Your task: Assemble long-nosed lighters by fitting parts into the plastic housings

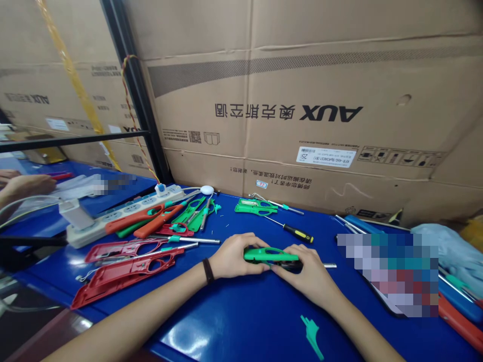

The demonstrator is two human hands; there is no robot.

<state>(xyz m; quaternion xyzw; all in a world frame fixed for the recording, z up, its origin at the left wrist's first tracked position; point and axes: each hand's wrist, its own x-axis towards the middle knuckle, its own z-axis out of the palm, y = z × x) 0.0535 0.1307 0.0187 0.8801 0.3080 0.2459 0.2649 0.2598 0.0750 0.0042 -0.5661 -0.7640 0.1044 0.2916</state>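
Note:
Both my hands meet at the middle of the blue table [241, 311] on a green plastic lighter body [269, 255] with a metal tube sticking out to its right. My left hand [236, 256] wraps its fingers round the left end of the green body. My right hand [305, 266] closes over its right end, fingers curled on top. A dark band sits on my left wrist. A small green plastic trigger piece [312, 336] lies loose on the table near my right forearm.
Red shell halves [124, 271] and metal tubes lie at the left, with orange and green lighter parts [188, 213] and a white power strip [121, 213] behind. Green shells [254, 206] and a screwdriver [298, 232] lie ahead. Cardboard boxes [320, 115] wall the back. Another person's hand [22, 186] shows far left.

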